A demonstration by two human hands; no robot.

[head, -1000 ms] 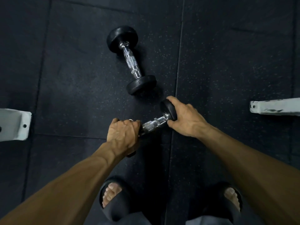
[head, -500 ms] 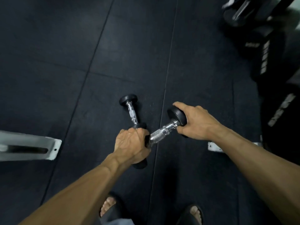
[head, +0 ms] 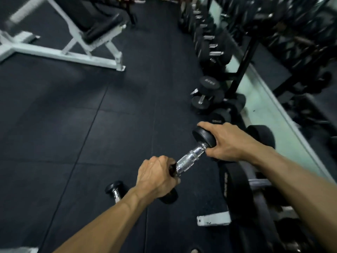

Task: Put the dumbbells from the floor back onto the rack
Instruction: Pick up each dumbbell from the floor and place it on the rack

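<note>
I hold a small dumbbell (head: 189, 159) with a chrome knurled handle and black round ends, lifted off the floor and tilted up to the right. My left hand (head: 156, 177) grips its lower end and handle. My right hand (head: 228, 141) grips its upper black end. A second small dumbbell (head: 114, 190) lies on the black floor below my left forearm, partly hidden by it. The dark dumbbell rack (head: 244, 57) runs along the right side, blurred, with several black dumbbells on it.
Larger black dumbbells (head: 207, 92) sit on the floor at the rack's foot. A white-framed bench (head: 76, 39) with black pads stands at the top left. A white frame foot (head: 213, 218) lies at the lower right. My sandalled toe (head: 195, 250) shows at the bottom edge.
I have lifted the dumbbell with both hands and my view has swung up and right, bringing the rack and bench into sight. The second dumbbell stays on the floor.
</note>
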